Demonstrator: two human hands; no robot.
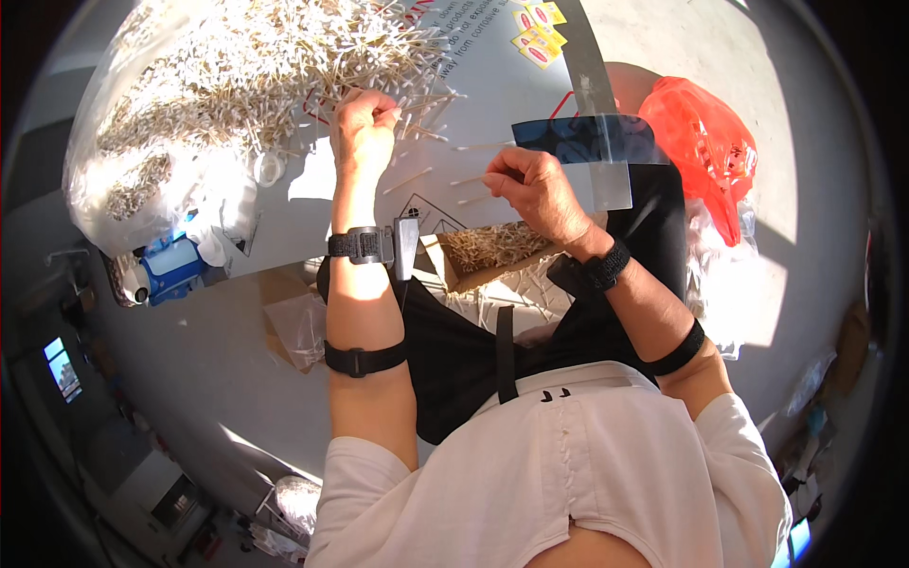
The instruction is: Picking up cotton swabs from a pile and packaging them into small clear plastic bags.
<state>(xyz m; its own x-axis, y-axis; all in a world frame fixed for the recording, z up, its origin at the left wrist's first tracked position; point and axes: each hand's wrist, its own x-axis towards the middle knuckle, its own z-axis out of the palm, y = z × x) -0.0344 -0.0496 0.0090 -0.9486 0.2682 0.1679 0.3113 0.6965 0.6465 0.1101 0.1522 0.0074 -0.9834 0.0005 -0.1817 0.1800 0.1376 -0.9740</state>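
Note:
A large heap of cotton swabs [256, 66] lies on the grey table at the upper left, partly over clear plastic. My left hand [364, 131] is at the heap's right edge with its fingers curled together. Several swabs stick out beside its fingertips, and I cannot make out what it grips. Farther right, my right hand [538, 189] pinches a cotton swab [468, 180] that points left from thumb and fingers. A few loose swabs, one of them a single swab [408, 181], lie on the table between the hands. Below them, an open cardboard box [437, 262] holds many swabs.
Yellow printed packets [540, 36] lie at the table's far right. A dark translucent sheet [559, 139] is beyond my right hand. A red plastic bag [701, 142] stands off the right edge. A blue-and-white container [172, 269] is by the table's left corner.

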